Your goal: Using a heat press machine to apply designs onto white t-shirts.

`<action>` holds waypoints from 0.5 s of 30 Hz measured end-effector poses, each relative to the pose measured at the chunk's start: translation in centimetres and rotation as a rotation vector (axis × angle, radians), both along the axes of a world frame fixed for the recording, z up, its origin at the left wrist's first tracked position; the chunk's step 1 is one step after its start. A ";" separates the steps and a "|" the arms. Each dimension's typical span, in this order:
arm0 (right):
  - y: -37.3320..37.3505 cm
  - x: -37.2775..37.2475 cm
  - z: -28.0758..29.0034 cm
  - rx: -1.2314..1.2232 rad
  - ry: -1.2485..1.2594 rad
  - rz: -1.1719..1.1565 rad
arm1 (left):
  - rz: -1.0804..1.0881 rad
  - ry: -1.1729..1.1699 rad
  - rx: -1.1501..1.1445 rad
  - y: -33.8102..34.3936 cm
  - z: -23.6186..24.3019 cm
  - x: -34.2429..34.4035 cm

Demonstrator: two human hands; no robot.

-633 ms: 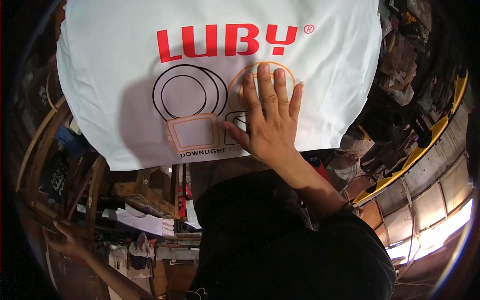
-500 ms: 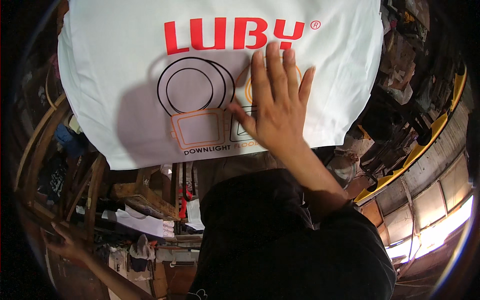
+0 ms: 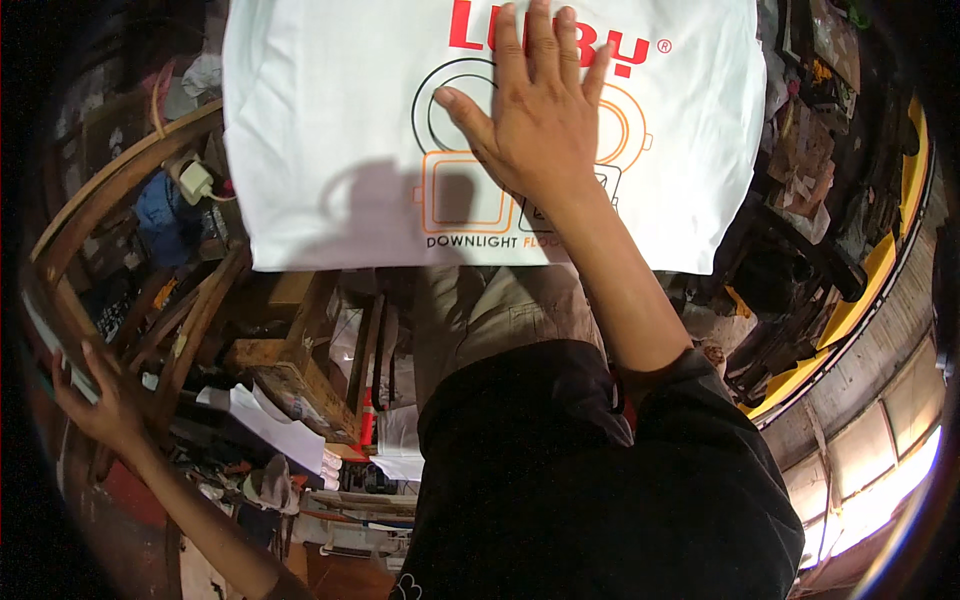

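Observation:
A white cloth (image 3: 340, 120) with red lettering and black and orange line drawings of lamps is spread in front of me, its lower edge hanging over my lap. My right hand (image 3: 545, 125) lies flat on the print, fingers apart and pointing away, covering part of the lettering and drawings. Out at the far left, my left hand (image 3: 105, 405) has its fingers spread and holds nothing. It is beside the end of a curved, pale-edged frame (image 3: 65, 335); I cannot tell whether the fingers touch it.
Wooden beams (image 3: 185, 365) and a wooden box-like stand (image 3: 300, 375) are at the left, with a pale plug (image 3: 195, 182) on a cord above them. Folded white cloth (image 3: 265, 425) lies below the stand. A yellow rail (image 3: 880, 270) curves along the right, beside dark clutter.
The cloth now sits higher and further right in view. My right hand has moved up over the lettering, and my left hand has risen and shifted left beside the frame.

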State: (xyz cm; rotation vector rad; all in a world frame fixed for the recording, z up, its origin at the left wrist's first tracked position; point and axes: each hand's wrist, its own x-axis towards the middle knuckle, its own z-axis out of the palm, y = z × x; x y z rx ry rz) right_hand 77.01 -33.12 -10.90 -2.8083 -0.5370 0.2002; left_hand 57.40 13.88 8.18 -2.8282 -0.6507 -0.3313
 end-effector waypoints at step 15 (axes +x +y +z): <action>1.5 -7.5 -0.9 0.082 -0.107 0.162 | -0.078 -0.019 0.069 -1.1 -0.2 1.2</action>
